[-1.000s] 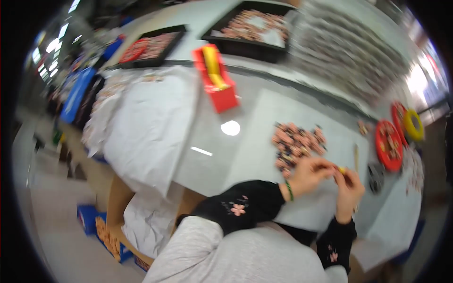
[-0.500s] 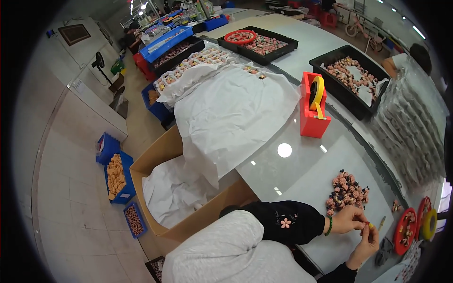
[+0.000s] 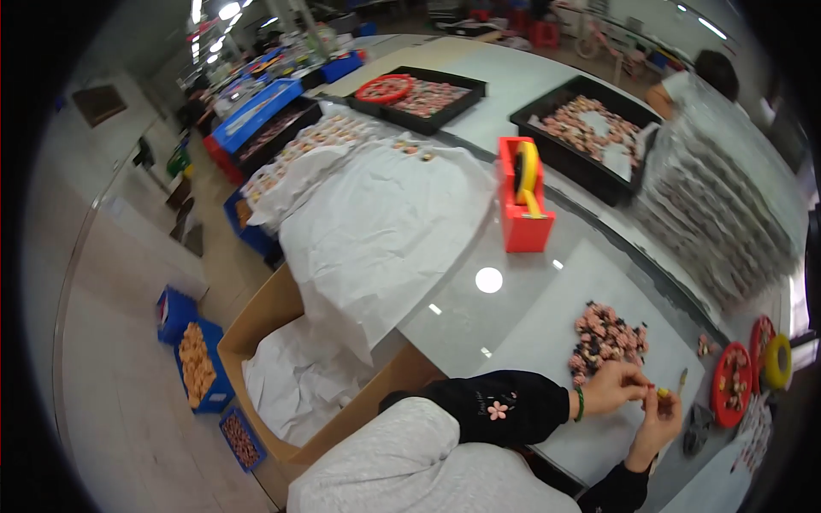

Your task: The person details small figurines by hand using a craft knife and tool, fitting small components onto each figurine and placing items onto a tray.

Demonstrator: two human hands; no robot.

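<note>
My left hand [image 3: 612, 389], with a green bracelet at the wrist, is closed in a pinch. My right hand [image 3: 657, 429] meets it fingertip to fingertip, also pinching. Between them shows a tiny red and yellow piece [image 3: 663, 394]; its exact kind is too small to tell. Just beyond my left hand lies a pile of small pink and dark figurine-like pieces [image 3: 605, 338] on a pale work sheet [image 3: 547, 338]. A small slim yellowish tool [image 3: 682, 380] rests to the right of my hands.
A red tape dispenser [image 3: 523, 231] stands beyond the pile. Black trays [image 3: 581, 175] of pink pieces sit farther back, near stacked clear plastic trays [image 3: 718, 197]. Red round dishes [image 3: 723, 413] are at right. An open cardboard box [image 3: 402, 376] with white sheeting is at left.
My view has shifted, so the table items appear farther left. Both hands stay together at the small piece, with the fingers slightly changed in position.
</note>
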